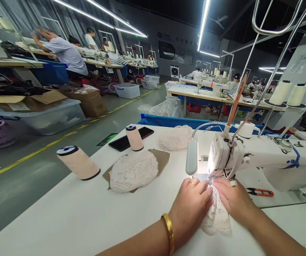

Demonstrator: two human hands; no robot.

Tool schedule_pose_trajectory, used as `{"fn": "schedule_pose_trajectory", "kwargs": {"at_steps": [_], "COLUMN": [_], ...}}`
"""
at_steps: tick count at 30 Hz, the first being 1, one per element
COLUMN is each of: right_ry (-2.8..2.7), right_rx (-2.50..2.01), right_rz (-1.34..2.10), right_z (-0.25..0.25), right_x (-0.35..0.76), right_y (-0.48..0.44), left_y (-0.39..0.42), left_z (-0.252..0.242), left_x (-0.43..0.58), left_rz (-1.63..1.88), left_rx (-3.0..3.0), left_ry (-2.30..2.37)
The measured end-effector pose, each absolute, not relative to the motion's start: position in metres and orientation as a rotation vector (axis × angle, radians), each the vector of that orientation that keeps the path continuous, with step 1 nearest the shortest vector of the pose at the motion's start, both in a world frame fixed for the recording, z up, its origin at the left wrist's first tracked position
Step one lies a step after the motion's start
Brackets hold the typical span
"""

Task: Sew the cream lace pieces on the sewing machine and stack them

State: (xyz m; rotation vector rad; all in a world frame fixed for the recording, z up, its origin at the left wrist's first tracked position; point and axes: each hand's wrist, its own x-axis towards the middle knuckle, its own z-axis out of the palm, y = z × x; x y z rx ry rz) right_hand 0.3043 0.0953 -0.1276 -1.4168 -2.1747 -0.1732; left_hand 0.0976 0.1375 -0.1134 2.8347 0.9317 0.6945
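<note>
My left hand (191, 206) and my right hand (233, 199) both press down on a strip of white lace (217, 217) at the needle of a white sewing machine (262, 156). The fingers of each hand are bent and pinch the lace close to the presser foot. My left wrist wears a gold bangle, and a ring sits on one finger. The lace trails toward me between my forearms. A small lamp (192, 156) on a bent neck lights the needle area.
On the white table (75, 217) lie a pile of lace on brown card (133, 170), another lace pile (174, 138), two thread cones (78, 162) (134, 137), a black phone (130, 138) and red snips (261, 192). Other people work at benches behind; bins and boxes line the aisle.
</note>
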Motion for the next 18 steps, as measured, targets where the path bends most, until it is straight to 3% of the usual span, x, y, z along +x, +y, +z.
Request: {"fn": "schedule_pose_trajectory", "kwargs": {"at_steps": [11, 18], "right_ry": [-2.422, -2.347], "right_rx": [-1.130, -1.192], "right_rz": [0.366, 0.126], "right_z": [-0.098, -0.104], "right_x": [0.309, 0.304], "right_y": [0.069, 0.072], "left_y": [0.152, 0.147], "left_z": [-0.088, -0.112], "left_x": [0.063, 0.081], "left_rz": [0.408, 0.683], "left_rx": [2.727, 2.671], "left_ry": [0.532, 0.624]}}
